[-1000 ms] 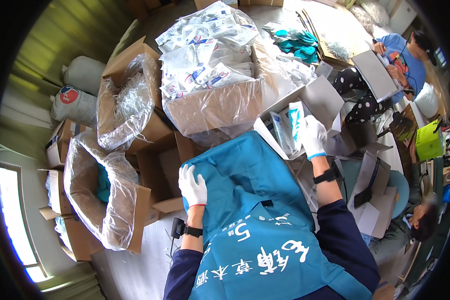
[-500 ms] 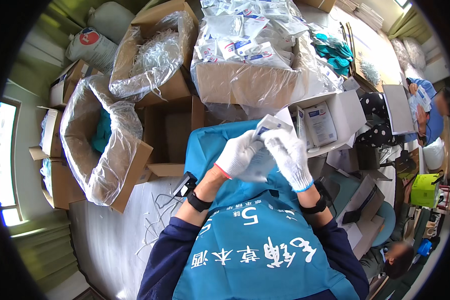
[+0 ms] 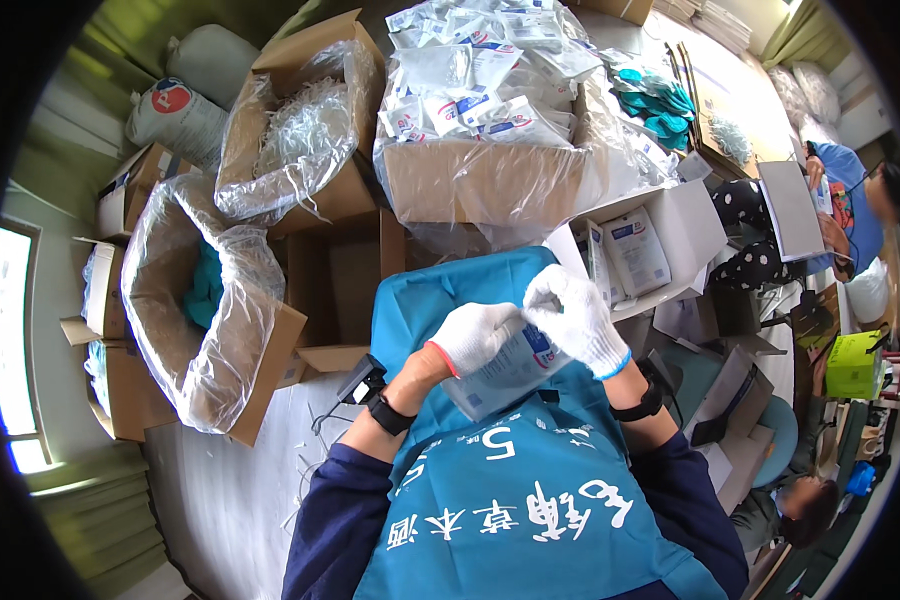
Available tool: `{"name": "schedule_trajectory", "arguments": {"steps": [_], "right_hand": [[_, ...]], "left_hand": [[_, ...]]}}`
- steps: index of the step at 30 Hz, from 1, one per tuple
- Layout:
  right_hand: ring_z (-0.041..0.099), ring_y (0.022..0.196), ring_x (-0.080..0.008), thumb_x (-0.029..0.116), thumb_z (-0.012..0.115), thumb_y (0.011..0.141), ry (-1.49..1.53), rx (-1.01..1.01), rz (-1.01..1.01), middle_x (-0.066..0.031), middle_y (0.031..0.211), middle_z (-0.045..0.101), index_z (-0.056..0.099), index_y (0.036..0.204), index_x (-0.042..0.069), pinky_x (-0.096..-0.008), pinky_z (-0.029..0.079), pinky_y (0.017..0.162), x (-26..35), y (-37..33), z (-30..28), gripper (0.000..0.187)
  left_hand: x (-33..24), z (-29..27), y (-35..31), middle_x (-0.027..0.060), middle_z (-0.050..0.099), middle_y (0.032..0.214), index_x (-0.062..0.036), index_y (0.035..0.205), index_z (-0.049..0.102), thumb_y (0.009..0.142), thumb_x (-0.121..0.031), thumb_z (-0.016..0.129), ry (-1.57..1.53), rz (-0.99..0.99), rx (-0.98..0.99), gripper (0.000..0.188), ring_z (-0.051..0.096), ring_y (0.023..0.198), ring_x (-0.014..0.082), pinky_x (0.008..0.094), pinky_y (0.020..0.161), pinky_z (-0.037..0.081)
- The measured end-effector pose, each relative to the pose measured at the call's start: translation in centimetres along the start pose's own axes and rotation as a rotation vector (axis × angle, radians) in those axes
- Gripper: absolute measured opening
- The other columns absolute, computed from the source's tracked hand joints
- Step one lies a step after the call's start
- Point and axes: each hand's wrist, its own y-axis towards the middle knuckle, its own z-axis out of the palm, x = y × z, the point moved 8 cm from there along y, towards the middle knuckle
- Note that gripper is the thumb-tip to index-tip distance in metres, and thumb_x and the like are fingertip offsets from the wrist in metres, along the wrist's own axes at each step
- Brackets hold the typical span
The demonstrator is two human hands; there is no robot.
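Observation:
Both my hands wear white knit gloves over a teal apron. My left hand, with a red cuff, is closed on the upper left part of a flat, clear-and-white plastic packet with a blue label. The packet hangs tilted against the apron. My right hand, blue-cuffed, has thumb and fingers pinched together at the packet's upper right edge; the exact grip is hidden. Just beyond my right hand, an open white carton holds similar packets standing on edge.
A plastic-lined cardboard box heaped with packets stands ahead. To the left are a lined box with teal items, an open brown box and a box of clear strips. A co-worker handles a carton at right.
The packet has come down and tilted, showing more below my hands. My right hand has lifted slightly, its fingers curled. At right, the co-worker's hands have moved down around their carton.

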Motion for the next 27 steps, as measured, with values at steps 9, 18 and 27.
{"name": "schedule_trajectory", "arguments": {"steps": [9, 18, 27], "right_hand": [[0.065, 0.073, -0.0252, 0.008, 0.076, 0.076, -0.123, -0.065, -0.082, -0.008, 0.08, 0.065, 0.068, 0.083, 0.009, -0.0349, 0.051, 0.064, -0.3, -1.8, -0.5, 0.011], [0.065, 0.074, -0.0293, 0.029, 0.072, 0.085, 0.138, -0.052, 0.33, -0.0133, 0.077, 0.066, 0.066, 0.08, 0.004, -0.0384, 0.049, 0.067, -5.3, -2.9, 3.4, 0.026], [0.069, 0.079, -0.0322, 0.045, 0.07, 0.084, 0.085, 0.048, 0.488, -0.018, 0.085, 0.071, 0.073, 0.084, 0.004, -0.0406, 0.052, 0.07, -11.2, -0.1, 11.4, 0.041]], "left_hand": [[-0.5, 0.8, -0.2, 0.0198, 0.067, 0.086, -0.0068, 0.104, 0.069, 0.096, -0.019, 0.056, 0.151, 0.056, 0.009, 0.019, 0.065, 0.082, 0.0416, 0.044, 0.073, 0.052], [-1.9, 1.6, -1.0, 0.0143, 0.064, 0.07, -0.006, 0.079, 0.065, 0.091, -0.021, 0.063, 0.509, 0.183, -0.104, 0.02, 0.064, 0.065, 0.0354, 0.0435, 0.061, 0.051], [-6.4, 0.8, -3.0, 0.0015, 0.061, 0.068, -0.0166, 0.089, 0.072, 0.07, -0.015, 0.071, 0.727, 0.645, -0.207, 0.019, 0.061, 0.059, 0.0207, 0.0354, 0.053, 0.045]]}}
